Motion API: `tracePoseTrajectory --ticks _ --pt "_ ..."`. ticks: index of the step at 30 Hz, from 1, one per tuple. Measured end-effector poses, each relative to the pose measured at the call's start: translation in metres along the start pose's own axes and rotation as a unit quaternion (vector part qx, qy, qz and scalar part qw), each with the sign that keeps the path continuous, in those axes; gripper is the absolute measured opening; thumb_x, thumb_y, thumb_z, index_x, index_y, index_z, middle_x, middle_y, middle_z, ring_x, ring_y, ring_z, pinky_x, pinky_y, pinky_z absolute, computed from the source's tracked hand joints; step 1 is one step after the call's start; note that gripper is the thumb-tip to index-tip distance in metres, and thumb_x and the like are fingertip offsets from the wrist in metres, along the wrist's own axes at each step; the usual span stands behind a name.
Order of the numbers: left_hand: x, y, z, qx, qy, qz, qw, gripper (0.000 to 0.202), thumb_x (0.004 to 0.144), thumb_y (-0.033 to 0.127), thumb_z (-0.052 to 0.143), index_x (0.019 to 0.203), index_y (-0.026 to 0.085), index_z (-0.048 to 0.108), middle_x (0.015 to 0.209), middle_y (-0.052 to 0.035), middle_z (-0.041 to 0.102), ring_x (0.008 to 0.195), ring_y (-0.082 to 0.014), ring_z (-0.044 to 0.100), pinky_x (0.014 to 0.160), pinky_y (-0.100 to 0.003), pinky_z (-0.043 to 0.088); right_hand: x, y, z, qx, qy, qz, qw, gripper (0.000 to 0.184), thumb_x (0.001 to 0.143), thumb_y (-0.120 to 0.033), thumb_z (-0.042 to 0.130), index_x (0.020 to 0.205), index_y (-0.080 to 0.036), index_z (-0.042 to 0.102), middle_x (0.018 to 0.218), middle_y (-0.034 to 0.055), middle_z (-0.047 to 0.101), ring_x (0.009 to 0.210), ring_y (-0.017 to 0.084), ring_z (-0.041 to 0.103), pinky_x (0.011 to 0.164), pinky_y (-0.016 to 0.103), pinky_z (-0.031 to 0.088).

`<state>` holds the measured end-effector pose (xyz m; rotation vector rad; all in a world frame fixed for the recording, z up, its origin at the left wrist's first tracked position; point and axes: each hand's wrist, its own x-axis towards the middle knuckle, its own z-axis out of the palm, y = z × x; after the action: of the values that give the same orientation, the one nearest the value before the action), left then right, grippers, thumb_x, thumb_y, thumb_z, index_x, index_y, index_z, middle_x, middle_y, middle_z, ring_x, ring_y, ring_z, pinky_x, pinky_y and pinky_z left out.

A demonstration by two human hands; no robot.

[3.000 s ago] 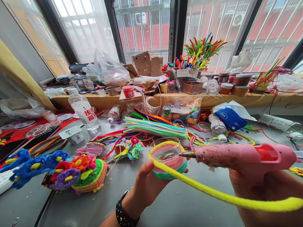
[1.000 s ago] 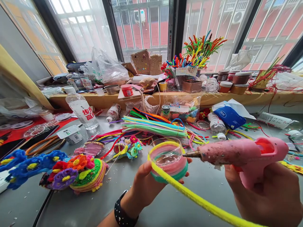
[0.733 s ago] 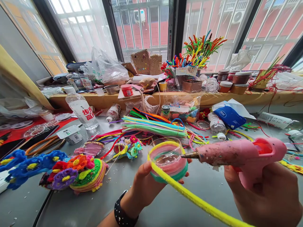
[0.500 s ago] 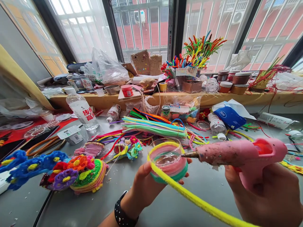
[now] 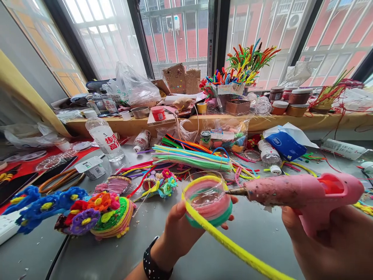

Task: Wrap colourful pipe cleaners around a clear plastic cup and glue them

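Note:
My left hand (image 5: pixel 182 227) is closed round a clear plastic cup (image 5: pixel 207 199) wrapped in green, pink and yellow pipe cleaners, held just above the grey table (image 5: pixel 256 233). A long yellow pipe cleaner (image 5: pixel 233 245) runs from the cup's rim down to the lower right. My right hand (image 5: pixel 329 245) grips a pink hot glue gun (image 5: pixel 303 192). Its metal nozzle (image 5: pixel 235 191) touches the cup's right rim.
Finished pipe-cleaner flower pieces (image 5: pixel 96 212) lie at the left, with a black cable (image 5: pixel 56 256) beside them. A bundle of pipe cleaners (image 5: pixel 189 157), a water bottle (image 5: pixel 104 136) and a blue tissue pack (image 5: pixel 284 144) lie behind. The window sill (image 5: pixel 204 120) is crowded with jars and bags.
Both hands hold nearly still. The glue gun's nozzle stays at the cup's right rim, and the view has shifted slightly.

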<state>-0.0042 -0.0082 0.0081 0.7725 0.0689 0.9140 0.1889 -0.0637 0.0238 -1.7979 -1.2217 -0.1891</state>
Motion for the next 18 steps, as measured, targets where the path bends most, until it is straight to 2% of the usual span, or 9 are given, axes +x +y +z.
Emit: tracePoseTrajectory --ticks 8,18 --pt "-0.0016 -0.0014 0.0 0.002 -0.01 0.005 1.0 0.058 0.075 0.047 0.056 0.124 0.015 0.054 0.111 -0.0177 0.066 0.088 -0.0213 0.065 0.076 -0.031 0.045 -0.0006 0.0001 0.0006 -0.008 0.007 0.015 1.0 0.032 0.074 -0.042 0.05 0.056 -0.027 0.027 0.042 -0.0083 0.023 0.035 0.009 0.027 0.037 0.027 0.019" --pt "-0.0005 0.0012 0.0021 0.005 0.008 0.001 1.0 0.067 0.072 0.047 0.06 0.129 0.015 0.048 0.11 -0.0176 0.067 0.087 -0.0215 0.065 0.075 -0.031 0.046 -0.0011 0.0066 0.0051 -0.017 0.021 0.036 0.999 0.031 0.071 -0.044 0.053 0.057 -0.025 0.033 0.042 -0.0081 0.025 0.038 0.009 0.026 0.037 0.024 0.02"
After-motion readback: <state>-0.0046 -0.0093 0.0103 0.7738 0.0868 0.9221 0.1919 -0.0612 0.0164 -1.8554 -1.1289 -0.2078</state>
